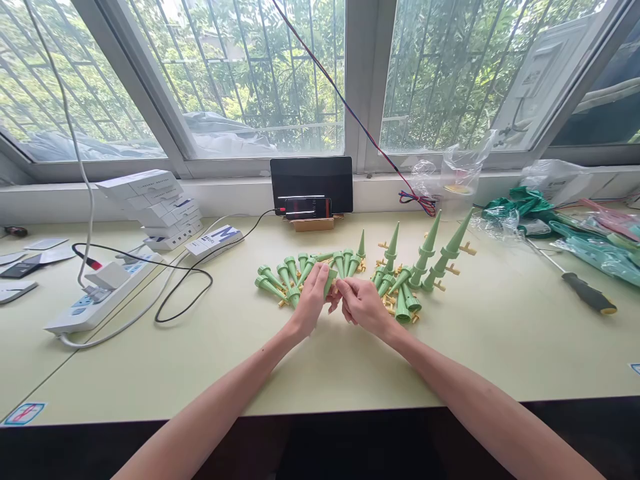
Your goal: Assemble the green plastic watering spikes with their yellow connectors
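Both hands meet at the middle of a pale green table (200,360). My left hand (313,300) is closed around a green plastic cone spike (330,280), its wide end showing between thumb and fingers. My right hand (363,305) pinches at the same spike from the right, fingers curled. Behind the hands lie several green cone spikes (280,283) with small yellow valve parts, fanned out on the table. To the right several stacked green spikes (430,253) point up and away.
A white power strip (100,293) with black and white cables lies left, by stacked white boxes (155,207). A phone on a wooden stand (307,210) sits at the back. A screwdriver (585,293) and plastic bags (595,247) lie right.
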A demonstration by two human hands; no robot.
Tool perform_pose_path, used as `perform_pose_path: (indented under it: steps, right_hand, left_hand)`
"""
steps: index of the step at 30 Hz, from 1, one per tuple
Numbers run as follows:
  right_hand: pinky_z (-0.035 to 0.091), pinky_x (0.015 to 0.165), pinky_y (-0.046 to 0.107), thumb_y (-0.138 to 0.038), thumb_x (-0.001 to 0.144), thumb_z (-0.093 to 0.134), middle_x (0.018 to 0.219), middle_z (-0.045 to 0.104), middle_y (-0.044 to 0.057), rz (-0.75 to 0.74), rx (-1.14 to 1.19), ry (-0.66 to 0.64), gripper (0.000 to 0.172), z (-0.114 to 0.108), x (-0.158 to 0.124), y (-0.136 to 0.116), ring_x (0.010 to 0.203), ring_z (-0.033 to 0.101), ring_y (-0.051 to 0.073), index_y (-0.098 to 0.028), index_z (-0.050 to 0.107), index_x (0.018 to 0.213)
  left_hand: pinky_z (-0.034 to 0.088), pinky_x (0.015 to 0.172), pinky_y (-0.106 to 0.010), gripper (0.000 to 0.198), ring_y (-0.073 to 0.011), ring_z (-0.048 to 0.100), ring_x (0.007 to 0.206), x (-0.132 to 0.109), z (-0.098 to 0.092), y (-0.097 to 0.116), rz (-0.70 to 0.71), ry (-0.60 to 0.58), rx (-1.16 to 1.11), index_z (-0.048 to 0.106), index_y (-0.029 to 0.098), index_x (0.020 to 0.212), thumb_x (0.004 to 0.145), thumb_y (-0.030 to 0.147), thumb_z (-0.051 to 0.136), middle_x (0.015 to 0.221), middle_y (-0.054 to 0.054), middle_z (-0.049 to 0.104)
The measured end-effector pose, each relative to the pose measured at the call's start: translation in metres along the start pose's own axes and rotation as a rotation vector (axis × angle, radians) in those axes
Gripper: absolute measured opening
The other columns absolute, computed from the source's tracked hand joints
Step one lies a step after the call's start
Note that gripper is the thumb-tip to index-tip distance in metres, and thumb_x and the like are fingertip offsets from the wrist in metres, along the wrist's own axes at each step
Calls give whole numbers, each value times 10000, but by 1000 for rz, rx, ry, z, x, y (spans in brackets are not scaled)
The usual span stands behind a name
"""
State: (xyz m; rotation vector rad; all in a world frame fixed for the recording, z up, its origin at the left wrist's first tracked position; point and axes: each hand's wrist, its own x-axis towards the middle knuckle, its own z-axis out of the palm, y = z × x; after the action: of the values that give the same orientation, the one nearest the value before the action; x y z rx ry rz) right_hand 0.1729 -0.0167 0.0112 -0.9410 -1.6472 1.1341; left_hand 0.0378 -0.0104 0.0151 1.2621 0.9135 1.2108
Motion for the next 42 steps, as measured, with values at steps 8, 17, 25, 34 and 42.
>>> perform_pose_path:
  steps: [8, 17, 25, 34, 42]
  right_hand:
    - [409, 450, 212, -559, 982, 361, 446, 598, -4, -8, -6, 15, 534, -1, 1, -1, 314, 453, 83, -188, 528, 637]
    - [374, 391, 212, -539, 959, 440, 467, 539, -40, -20, -6, 113, 424, -3, 2, 0, 349, 488, 102, -209, 476, 696]
    - [401, 413, 220, -497, 953, 461, 486, 542, -40, -8, -41, 136, 371, -6, 1, -4, 372, 498, 108, -216, 479, 712]
    - [411, 474, 222, -393, 950, 470, 500, 551, -32, 1, -116, 86, 322, -7, 2, -3, 406, 491, 101, -206, 497, 689]
    - [411, 463, 237, -402, 939, 482, 531, 580, -23, -23, -106, 80, 314, -8, 1, -3, 403, 494, 110, -215, 493, 688]
  left_hand:
    - [371, 412, -198, 323, -78, 453, 432, -3, 6, 7, 3, -24, 38, 408, 212, 819, 958, 503, 431, 593, 68, 426]
    - [397, 431, -225, 340, -95, 481, 429, 0, 1, 5, -1, 72, -35, 430, 201, 785, 940, 502, 461, 577, 37, 518]
    - [366, 395, -252, 329, -129, 538, 422, 3, 0, 6, -114, 55, -182, 421, 205, 789, 904, 503, 501, 598, 5, 589]
    - [356, 362, -249, 290, -122, 508, 373, 5, -2, 4, -187, 38, -224, 434, 203, 795, 899, 466, 497, 595, 6, 595]
    - [385, 399, -237, 265, -131, 561, 439, 4, -1, 4, -247, 25, -314, 459, 197, 801, 901, 440, 495, 607, -2, 604]
